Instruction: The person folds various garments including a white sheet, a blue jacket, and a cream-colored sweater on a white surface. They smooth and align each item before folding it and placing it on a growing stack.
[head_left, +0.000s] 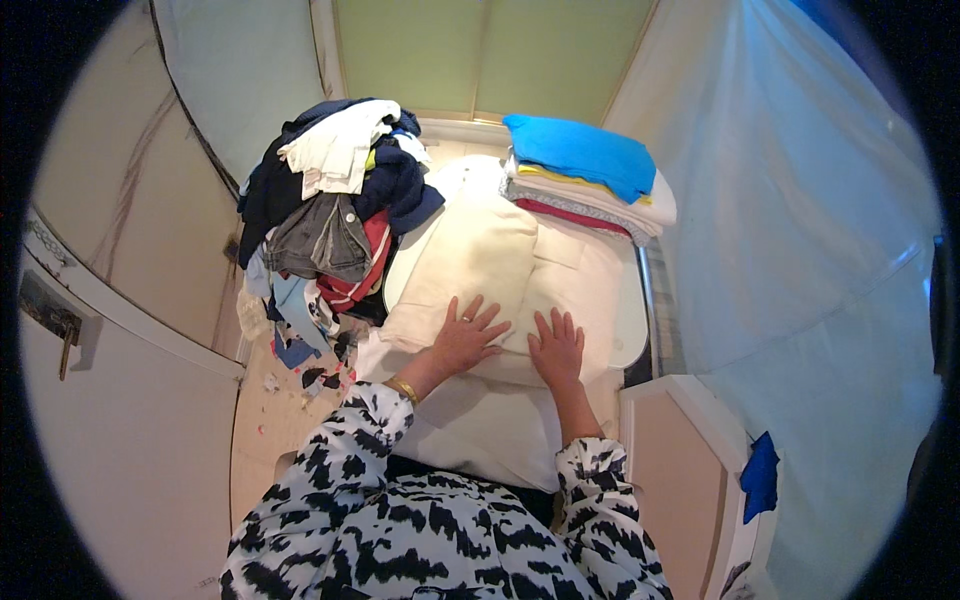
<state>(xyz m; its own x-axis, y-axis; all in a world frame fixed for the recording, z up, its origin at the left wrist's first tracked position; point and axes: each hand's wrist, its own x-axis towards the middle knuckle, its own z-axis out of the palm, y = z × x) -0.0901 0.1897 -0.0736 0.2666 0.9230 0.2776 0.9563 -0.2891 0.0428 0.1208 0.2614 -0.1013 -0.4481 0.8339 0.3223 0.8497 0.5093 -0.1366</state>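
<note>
A cream-white garment (480, 255) lies spread over a small white table (634, 330), part of it folded over itself. My left hand (466, 337) rests flat on the cloth with its fingers apart; a ring and a gold-coloured bracelet are on that arm. To its right, my right hand (556, 345) also presses palm down on the same garment, fingers slightly spread. The cloth's near part hangs over the table's front edge and drapes towards my lap (480, 435). Neither hand grips anything.
A tall heap of loose clothes (337, 202) rises at the left. A stack of folded clothes, a blue one (581, 154) on top, sits at the table's far right. Fabric scraps (322, 375) litter the floor. A door (135, 420) stands left, plastic sheeting (787, 225) hangs right.
</note>
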